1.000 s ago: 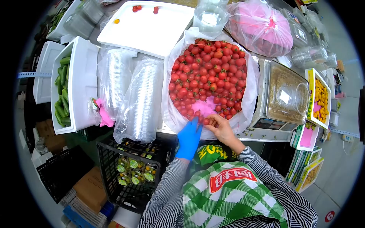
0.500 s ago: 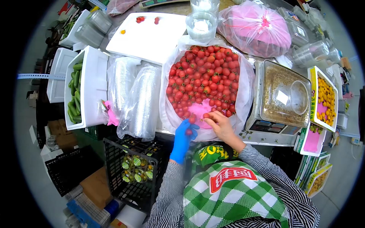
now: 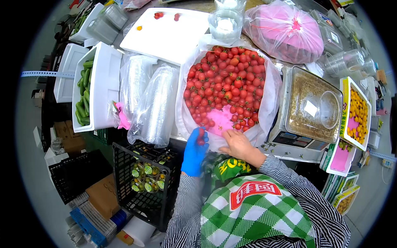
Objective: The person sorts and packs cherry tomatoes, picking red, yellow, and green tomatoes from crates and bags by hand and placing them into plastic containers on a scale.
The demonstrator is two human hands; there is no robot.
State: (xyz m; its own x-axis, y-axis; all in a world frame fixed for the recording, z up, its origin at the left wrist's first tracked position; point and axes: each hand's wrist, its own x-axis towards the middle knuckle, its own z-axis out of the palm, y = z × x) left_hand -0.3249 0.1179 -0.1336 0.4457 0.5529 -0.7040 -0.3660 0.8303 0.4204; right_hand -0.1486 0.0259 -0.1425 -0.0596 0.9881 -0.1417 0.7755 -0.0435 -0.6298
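Many small red tomatoes (image 3: 227,78), some with green stems, fill a box lined with a white bag (image 3: 271,91); pink lining (image 3: 220,119) shows near its front. My left hand (image 3: 193,153), in a blue glove, holds red tomatoes (image 3: 201,136) at the box's front left edge. My bare right hand (image 3: 240,145) is over the front edge of the liner, fingers bent and pointing left. Its fingertips are partly hidden, and no tomato can be made out in them.
Left are sleeves of clear cups (image 3: 155,107) and a white box of cucumbers (image 3: 101,87). A white lid (image 3: 165,35) lies behind. To the right stands a scale (image 3: 304,111) with a clear container (image 3: 328,109). A black crate (image 3: 140,198) is below left.
My left hand has drawn back slightly left with tomatoes in it. My right hand no longer shows the tomato it pinched and has turned palm down.
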